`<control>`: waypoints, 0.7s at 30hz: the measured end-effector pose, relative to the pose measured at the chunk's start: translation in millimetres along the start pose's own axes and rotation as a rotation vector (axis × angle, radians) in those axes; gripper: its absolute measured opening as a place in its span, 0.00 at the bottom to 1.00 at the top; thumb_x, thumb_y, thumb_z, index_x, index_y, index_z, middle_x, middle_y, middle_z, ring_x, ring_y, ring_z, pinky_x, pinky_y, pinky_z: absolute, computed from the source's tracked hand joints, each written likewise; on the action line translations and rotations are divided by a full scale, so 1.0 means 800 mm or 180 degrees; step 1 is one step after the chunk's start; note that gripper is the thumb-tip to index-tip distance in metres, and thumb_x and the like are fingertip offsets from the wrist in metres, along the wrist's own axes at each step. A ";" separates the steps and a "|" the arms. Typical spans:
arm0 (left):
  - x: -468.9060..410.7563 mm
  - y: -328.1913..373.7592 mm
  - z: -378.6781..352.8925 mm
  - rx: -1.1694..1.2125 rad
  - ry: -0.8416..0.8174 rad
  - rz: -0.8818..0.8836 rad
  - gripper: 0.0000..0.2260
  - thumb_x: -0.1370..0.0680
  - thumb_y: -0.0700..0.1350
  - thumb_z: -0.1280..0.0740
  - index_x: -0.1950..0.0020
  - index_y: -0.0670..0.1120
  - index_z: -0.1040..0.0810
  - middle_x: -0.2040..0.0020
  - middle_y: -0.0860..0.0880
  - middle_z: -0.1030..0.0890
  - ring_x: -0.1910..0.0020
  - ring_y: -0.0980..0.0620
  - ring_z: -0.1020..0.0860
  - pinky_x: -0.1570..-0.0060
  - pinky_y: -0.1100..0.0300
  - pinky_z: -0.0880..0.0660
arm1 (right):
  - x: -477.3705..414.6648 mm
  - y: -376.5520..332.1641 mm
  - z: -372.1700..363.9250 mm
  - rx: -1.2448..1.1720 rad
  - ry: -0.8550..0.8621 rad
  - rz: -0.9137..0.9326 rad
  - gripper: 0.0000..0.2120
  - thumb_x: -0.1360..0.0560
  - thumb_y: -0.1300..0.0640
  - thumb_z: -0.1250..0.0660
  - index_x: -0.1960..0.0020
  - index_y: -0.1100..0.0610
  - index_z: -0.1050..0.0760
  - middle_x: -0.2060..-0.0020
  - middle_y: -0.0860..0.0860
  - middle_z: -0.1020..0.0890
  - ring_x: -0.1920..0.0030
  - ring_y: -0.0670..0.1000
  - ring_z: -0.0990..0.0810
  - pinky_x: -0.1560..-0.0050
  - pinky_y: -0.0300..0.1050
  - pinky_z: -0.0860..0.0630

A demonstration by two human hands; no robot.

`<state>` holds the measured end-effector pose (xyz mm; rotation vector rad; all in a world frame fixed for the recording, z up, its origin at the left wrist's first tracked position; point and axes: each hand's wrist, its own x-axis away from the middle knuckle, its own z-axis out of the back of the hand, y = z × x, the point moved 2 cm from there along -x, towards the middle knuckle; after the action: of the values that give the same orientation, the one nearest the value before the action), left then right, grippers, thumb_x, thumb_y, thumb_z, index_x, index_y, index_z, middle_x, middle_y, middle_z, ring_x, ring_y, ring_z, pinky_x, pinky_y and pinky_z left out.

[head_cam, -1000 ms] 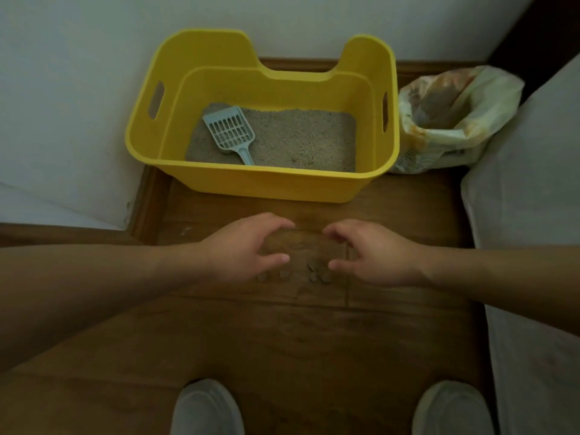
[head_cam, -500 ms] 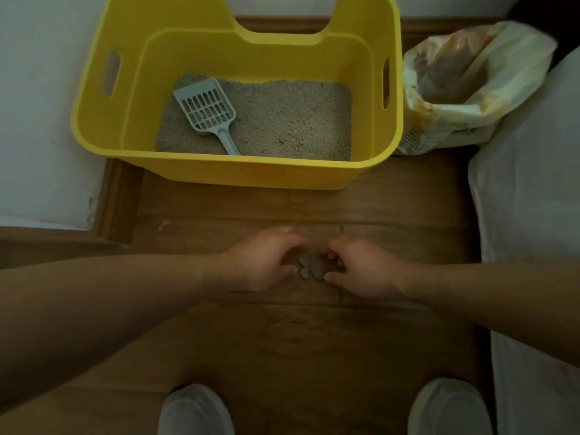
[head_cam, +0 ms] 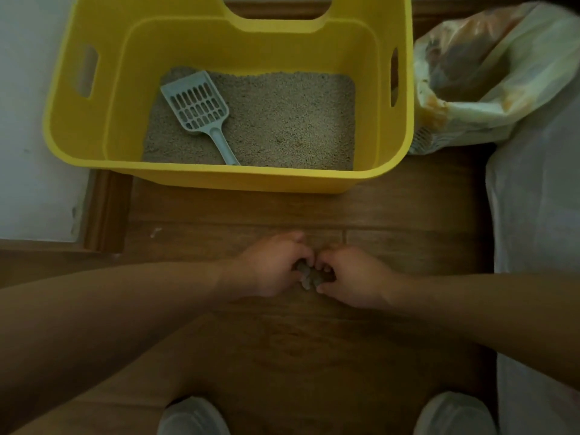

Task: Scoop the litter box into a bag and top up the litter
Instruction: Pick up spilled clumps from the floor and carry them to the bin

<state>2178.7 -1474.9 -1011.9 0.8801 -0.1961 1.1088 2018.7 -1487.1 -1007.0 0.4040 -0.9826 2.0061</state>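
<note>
Your left hand [head_cam: 271, 266] and right hand [head_cam: 353, 276] meet low on the wooden floor [head_cam: 282, 356]. The fingers of both curl in around a small heap of grey clumps [head_cam: 309, 277], gripped between them. Beyond your knuckles, well apart, stands the yellow litter box [head_cam: 219, 177]. The blue scoop [head_cam: 201, 109] lies on the litter [head_cam: 288, 120] in the box's left half, handle toward you. The open bag [head_cam: 489, 98] sits just right of the box.
</note>
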 end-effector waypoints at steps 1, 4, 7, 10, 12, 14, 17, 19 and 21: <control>-0.002 0.000 0.000 0.0001 0.0018 -0.0001 0.09 0.25 0.47 0.29 0.45 0.53 0.21 0.45 0.51 0.27 0.47 0.49 0.26 0.48 0.52 0.27 | -0.001 -0.001 0.000 0.0014 0.0000 0.0022 0.13 0.27 0.51 0.29 0.44 0.52 0.21 0.46 0.51 0.21 0.45 0.52 0.23 0.45 0.43 0.27; -0.004 -0.002 0.001 -0.0010 0.0071 0.0037 0.07 0.26 0.46 0.28 0.49 0.51 0.22 0.48 0.51 0.26 0.50 0.49 0.26 0.51 0.53 0.27 | -0.003 -0.004 -0.004 0.0000 -0.0029 0.0095 0.07 0.27 0.54 0.30 0.50 0.53 0.20 0.48 0.52 0.20 0.48 0.52 0.22 0.49 0.42 0.28; -0.001 -0.004 0.001 0.0019 0.0100 0.0069 0.08 0.28 0.43 0.28 0.54 0.50 0.26 0.54 0.53 0.25 0.55 0.51 0.27 0.57 0.53 0.27 | -0.002 -0.006 -0.005 -0.0030 -0.0062 0.0068 0.04 0.29 0.59 0.33 0.55 0.54 0.22 0.53 0.51 0.20 0.53 0.52 0.23 0.57 0.41 0.31; 0.007 -0.005 0.005 0.0117 0.0182 0.0207 0.10 0.28 0.43 0.28 0.53 0.52 0.27 0.56 0.54 0.24 0.57 0.51 0.26 0.59 0.53 0.27 | 0.002 -0.006 -0.002 -0.0071 -0.0092 0.0023 0.04 0.29 0.61 0.33 0.58 0.53 0.25 0.60 0.48 0.22 0.59 0.49 0.26 0.61 0.42 0.31; 0.013 -0.006 0.010 0.0111 0.0253 0.0225 0.10 0.27 0.44 0.28 0.48 0.52 0.24 0.54 0.54 0.24 0.56 0.52 0.26 0.59 0.58 0.30 | 0.005 -0.005 0.003 -0.0122 -0.0025 0.0011 0.03 0.28 0.60 0.33 0.56 0.52 0.25 0.61 0.47 0.23 0.58 0.49 0.26 0.60 0.42 0.32; 0.020 -0.008 0.014 -0.0027 0.0267 0.0203 0.10 0.25 0.46 0.28 0.44 0.51 0.21 0.52 0.55 0.25 0.53 0.53 0.26 0.56 0.61 0.33 | 0.007 -0.007 0.009 -0.0127 0.0024 0.0026 0.06 0.27 0.57 0.33 0.50 0.52 0.22 0.57 0.48 0.20 0.54 0.52 0.22 0.58 0.40 0.32; 0.030 -0.015 0.014 -0.0059 0.0309 0.0258 0.08 0.24 0.47 0.28 0.46 0.50 0.19 0.52 0.54 0.27 0.53 0.52 0.26 0.56 0.61 0.34 | 0.008 -0.012 0.015 -0.0047 0.0009 0.0051 0.10 0.26 0.57 0.33 0.45 0.52 0.19 0.49 0.49 0.19 0.48 0.50 0.21 0.53 0.37 0.31; 0.036 -0.017 0.013 -0.0018 0.0337 0.0305 0.08 0.25 0.46 0.28 0.47 0.50 0.19 0.51 0.52 0.26 0.53 0.53 0.28 0.55 0.60 0.33 | 0.006 -0.015 0.016 -0.0149 0.0032 -0.0001 0.10 0.27 0.58 0.32 0.47 0.52 0.20 0.50 0.49 0.20 0.48 0.50 0.22 0.52 0.38 0.29; 0.040 -0.020 0.011 0.0024 0.0329 0.0343 0.08 0.26 0.46 0.27 0.48 0.50 0.20 0.49 0.52 0.23 0.51 0.53 0.26 0.53 0.59 0.29 | 0.003 -0.017 0.015 -0.0252 0.0037 -0.0070 0.09 0.27 0.59 0.32 0.48 0.52 0.21 0.53 0.47 0.21 0.51 0.48 0.23 0.54 0.38 0.30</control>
<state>2209.4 -1461.0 -996.8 0.8241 -0.1552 1.2532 2027.2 -1490.2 -991.2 0.3583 -1.0425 1.9410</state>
